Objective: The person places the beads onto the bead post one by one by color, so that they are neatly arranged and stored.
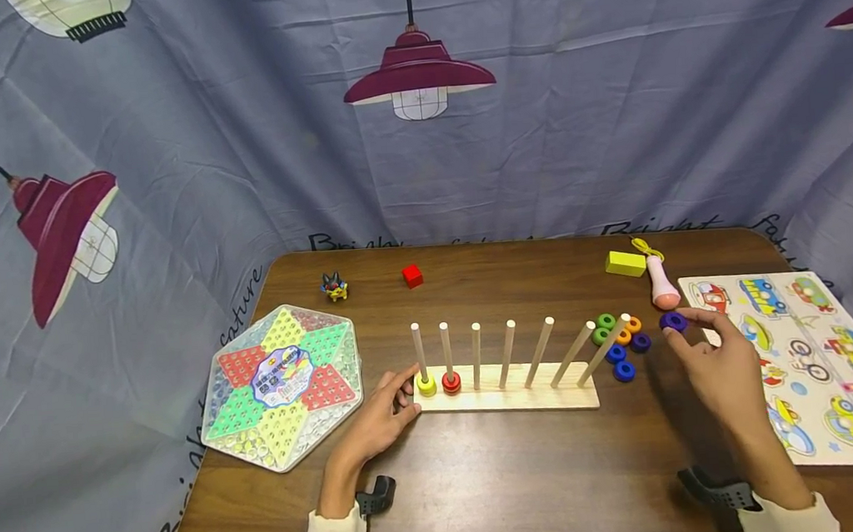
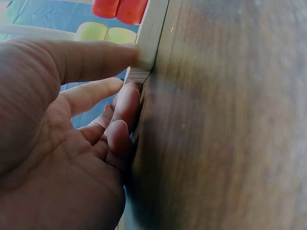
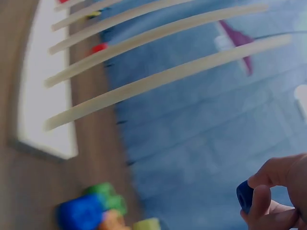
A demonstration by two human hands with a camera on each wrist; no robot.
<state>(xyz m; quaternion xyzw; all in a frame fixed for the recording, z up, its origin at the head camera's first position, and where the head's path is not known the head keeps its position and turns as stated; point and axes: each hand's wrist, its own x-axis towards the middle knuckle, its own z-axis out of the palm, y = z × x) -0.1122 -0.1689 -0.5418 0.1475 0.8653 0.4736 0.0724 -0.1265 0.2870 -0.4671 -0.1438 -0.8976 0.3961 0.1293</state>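
A wooden peg rack (image 1: 508, 399) with a row of several upright pegs stands mid-table. Two yellow rings (image 2: 120, 35) are stacked on its leftmost peg, two red rings (image 2: 130, 10) on the one beside it; the other pegs are bare. My left hand (image 1: 378, 416) grips the rack's left end between thumb and fingers. Off to the right, my right hand (image 1: 722, 364) pinches a purple ring (image 1: 674, 322) between thumb and fingers, raised above the table. Loose blue rings (image 1: 624, 371), green rings (image 1: 600, 337), orange rings (image 1: 634, 325) and another purple ring (image 1: 640, 342) lie by the rack's right end.
Left of the rack lies a hexagonal star-pattern game board (image 1: 281, 386). A picture puzzle board (image 1: 811, 378) is at the right, partly under my right hand. Toward the back are a small figure (image 1: 334, 287), red cube (image 1: 412, 276), yellow block (image 1: 625, 264) and pink-white stick-shaped toy (image 1: 661, 283).
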